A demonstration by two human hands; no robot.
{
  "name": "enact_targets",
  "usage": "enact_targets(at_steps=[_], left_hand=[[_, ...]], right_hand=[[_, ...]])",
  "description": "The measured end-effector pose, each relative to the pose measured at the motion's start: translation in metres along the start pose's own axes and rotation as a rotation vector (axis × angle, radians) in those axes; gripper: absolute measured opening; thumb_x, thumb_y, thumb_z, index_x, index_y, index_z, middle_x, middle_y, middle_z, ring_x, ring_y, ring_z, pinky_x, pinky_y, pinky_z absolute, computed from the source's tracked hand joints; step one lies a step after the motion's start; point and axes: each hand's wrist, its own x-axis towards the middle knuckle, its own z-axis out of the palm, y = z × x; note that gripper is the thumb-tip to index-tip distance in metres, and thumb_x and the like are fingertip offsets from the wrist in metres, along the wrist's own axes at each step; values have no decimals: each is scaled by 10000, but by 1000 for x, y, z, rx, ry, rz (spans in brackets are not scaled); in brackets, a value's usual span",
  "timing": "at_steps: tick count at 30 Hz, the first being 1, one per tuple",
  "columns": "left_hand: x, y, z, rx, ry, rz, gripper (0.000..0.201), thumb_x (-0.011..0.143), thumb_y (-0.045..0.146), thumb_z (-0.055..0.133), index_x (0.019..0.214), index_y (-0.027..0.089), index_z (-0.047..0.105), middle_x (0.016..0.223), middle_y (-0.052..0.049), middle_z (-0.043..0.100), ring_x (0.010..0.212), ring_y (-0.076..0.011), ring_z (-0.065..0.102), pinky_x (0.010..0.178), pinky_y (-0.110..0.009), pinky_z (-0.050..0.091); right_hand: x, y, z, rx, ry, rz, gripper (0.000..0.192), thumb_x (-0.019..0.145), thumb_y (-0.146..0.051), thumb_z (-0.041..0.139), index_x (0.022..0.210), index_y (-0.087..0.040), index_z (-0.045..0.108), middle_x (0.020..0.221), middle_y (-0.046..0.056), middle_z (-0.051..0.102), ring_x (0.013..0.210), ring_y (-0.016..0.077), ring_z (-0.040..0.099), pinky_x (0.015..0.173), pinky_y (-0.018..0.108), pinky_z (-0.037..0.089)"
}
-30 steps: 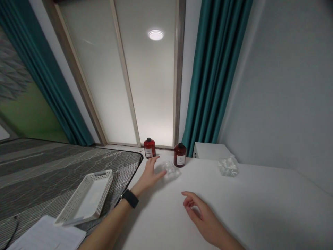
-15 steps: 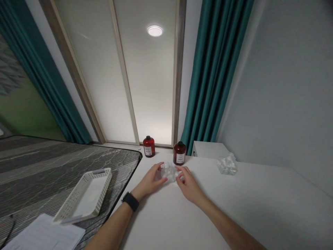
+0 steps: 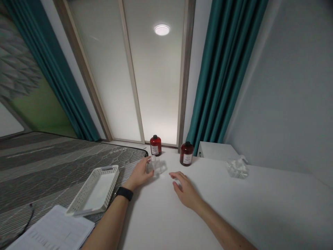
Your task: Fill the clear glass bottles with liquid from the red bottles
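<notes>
My left hand (image 3: 140,172), a black watch on its wrist, grips a small clear plastic piece (image 3: 157,166) just above the white table (image 3: 260,208). My right hand (image 3: 184,189) rests palm down on the table a little to the right of that piece, fingers spread and holding nothing. Two dark red bottles stand behind: one (image 3: 155,145) at the far edge near the window, the other (image 3: 186,153) closer to my right hand.
A second crumpled clear plastic piece (image 3: 236,167) lies at the right. A white perforated basket (image 3: 95,190) sits on the grey mattress to the left, with printed paper (image 3: 53,232) in front of it. A small white box (image 3: 217,151) stands by the teal curtain.
My left hand has closed on the clear piece and drawn it left toward the table edge. My right hand has let go of it and settled flat on the table.
</notes>
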Motion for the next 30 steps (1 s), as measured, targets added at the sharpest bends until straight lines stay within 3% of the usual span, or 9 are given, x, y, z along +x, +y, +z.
enact_targets(at_steps=[6, 8, 10, 13, 16, 19, 23, 27, 30], left_hand=[[2, 5, -5, 80, 227, 8, 849, 769, 369, 684, 1479, 102, 303, 1383, -227, 523, 1279, -408, 507, 1073, -599, 394], [0, 19, -6, 99, 343, 55, 777, 817, 366, 634, 1475, 122, 298, 1437, -217, 453, 1355, -394, 418, 1130, -598, 327], [-4, 39, -3, 108, 408, 134, 606, 838, 309, 596, 1398, 168, 410, 1376, -184, 496, 1307, -368, 453, 1121, -577, 341], [-12, 74, 12, 89, 258, 298, 341, 850, 212, 563, 1190, 231, 583, 1209, -131, 607, 1151, -327, 557, 1024, -519, 437], [-18, 99, 32, 24, 81, 389, 282, 878, 164, 513, 1134, 221, 615, 1108, -120, 635, 1047, -288, 596, 922, -452, 497], [-19, 107, 45, -17, -21, 398, 272, 879, 141, 502, 1109, 211, 629, 1081, -119, 635, 1011, -272, 599, 878, -424, 513], [-18, 102, 49, -51, -72, 354, 271, 878, 138, 490, 1096, 212, 634, 1071, -116, 630, 1001, -270, 597, 880, -428, 517], [-17, 99, 49, -95, -60, 322, 272, 872, 129, 493, 1095, 205, 628, 1054, -113, 625, 996, -268, 598, 876, -427, 525], [-17, 99, 49, -112, -65, 309, 280, 865, 121, 499, 1103, 198, 626, 1054, -115, 627, 995, -272, 600, 875, -434, 523]], right_hand=[[-2, 7, -2, 9, 53, 14, 410, 841, -96, 481, 1197, -230, 634, 1041, 57, 677, 993, 223, 625, 923, 401, 483], [-2, 10, -3, 19, 99, 26, 399, 835, -111, 489, 1185, -227, 640, 1016, 54, 678, 980, 224, 624, 920, 397, 479], [-1, 14, -6, 31, 163, 50, 372, 833, -137, 500, 1167, -219, 642, 992, 53, 672, 970, 224, 623, 920, 391, 476], [5, 21, -11, 53, 292, 118, 306, 864, -209, 498, 1142, -194, 626, 927, 48, 651, 881, 216, 620, 846, 361, 494], [15, 29, -19, 79, 408, 202, 267, 913, -281, 454, 1111, -176, 598, 785, 8, 597, 679, 183, 573, 649, 300, 481], [25, 37, -29, 87, 487, 235, 251, 922, -317, 452, 1089, -185, 585, 738, -13, 562, 639, 171, 549, 606, 277, 465], [43, 48, -39, 29, 596, 221, 313, 877, -321, 525, 1162, -192, 548, 973, 70, 605, 868, 225, 586, 817, 381, 504], [68, 58, -46, -40, 657, 185, 612, 773, -339, 669, 1329, -192, 458, 1333, 167, 486, 1278, 318, 431, 1109, 512, 336], [87, 66, -46, -33, 649, 202, 816, 730, -377, 733, 1427, -160, 368, 1411, 201, 430, 1358, 340, 380, 1162, 518, 281]])
